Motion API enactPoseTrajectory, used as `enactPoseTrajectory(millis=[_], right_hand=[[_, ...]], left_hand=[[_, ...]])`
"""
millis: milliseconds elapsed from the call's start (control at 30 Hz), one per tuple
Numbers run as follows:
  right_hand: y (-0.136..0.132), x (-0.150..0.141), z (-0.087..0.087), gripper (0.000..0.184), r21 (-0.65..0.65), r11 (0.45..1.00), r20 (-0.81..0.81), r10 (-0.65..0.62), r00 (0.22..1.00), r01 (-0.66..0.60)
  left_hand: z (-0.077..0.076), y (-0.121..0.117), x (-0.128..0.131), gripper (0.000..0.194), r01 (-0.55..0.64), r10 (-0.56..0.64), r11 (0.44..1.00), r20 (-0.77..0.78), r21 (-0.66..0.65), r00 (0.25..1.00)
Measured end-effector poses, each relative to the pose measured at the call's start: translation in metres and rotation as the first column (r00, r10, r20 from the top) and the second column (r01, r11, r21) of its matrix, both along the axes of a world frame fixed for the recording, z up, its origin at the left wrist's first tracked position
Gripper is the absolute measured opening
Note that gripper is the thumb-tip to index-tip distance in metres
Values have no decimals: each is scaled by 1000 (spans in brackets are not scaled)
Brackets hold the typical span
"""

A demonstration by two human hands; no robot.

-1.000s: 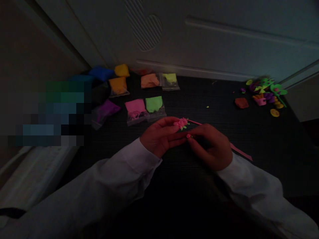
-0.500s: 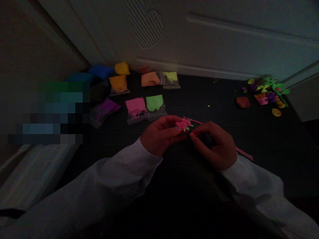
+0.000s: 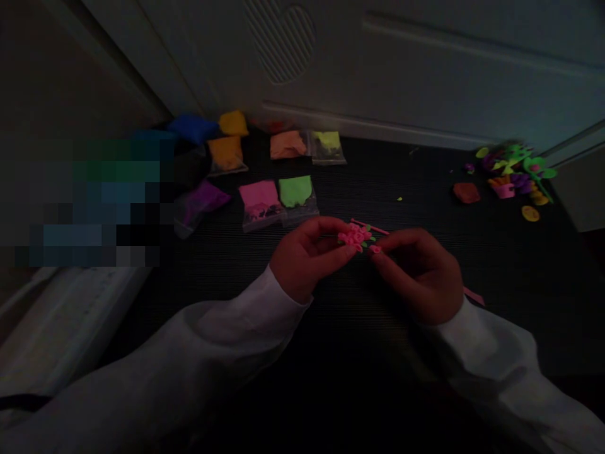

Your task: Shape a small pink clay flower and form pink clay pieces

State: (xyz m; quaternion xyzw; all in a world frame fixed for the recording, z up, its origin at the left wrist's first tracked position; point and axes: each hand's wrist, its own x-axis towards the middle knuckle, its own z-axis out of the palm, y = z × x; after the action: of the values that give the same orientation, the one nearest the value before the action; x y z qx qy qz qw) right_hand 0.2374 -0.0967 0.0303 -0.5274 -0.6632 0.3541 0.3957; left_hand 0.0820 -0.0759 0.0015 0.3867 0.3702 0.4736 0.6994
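My left hand [image 3: 305, 258] is closed on a cluster of small pink clay flowers [image 3: 355, 236] with green leaves along its edge. Between the thumb and forefinger of my right hand [image 3: 420, 274] is a single small pink clay flower [image 3: 375, 250], held close to the cluster's lower right side; whether the two touch I cannot tell. Behind my hands a thin pink stick [image 3: 371, 226] lies on the dark tabletop, and its flatter end [image 3: 473, 296] shows beyond my right wrist. The light is dim.
Pink [image 3: 259, 198] and green [image 3: 296, 191] clay bags lie behind my left hand, with orange [image 3: 225, 153], peach [image 3: 288, 145], yellow [image 3: 327, 146], blue [image 3: 193, 128] and purple [image 3: 205, 198] ones around. At right are a red-brown lump [image 3: 466, 193] and colourful clay models [image 3: 517, 170]. A white panel [image 3: 425, 82] stands behind.
My right hand has brought the single flower up against or very near the cluster. The cluster in my left hand has turned slightly, showing more blossoms. The whole view has shifted a little.
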Motion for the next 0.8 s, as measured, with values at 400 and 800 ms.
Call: enactPoseTrajectory(millis=[400,800], right_hand=[[-3,-2,-6,14,64,997,23,-36,999,34],[-3,-2,-6,15,83,995,21,-52,998,50]], left_hand=[[9,-7,2,23,-29,45,990,-116,136,992],[11,-10,2,21,-8,33,977,-114,214,993]])
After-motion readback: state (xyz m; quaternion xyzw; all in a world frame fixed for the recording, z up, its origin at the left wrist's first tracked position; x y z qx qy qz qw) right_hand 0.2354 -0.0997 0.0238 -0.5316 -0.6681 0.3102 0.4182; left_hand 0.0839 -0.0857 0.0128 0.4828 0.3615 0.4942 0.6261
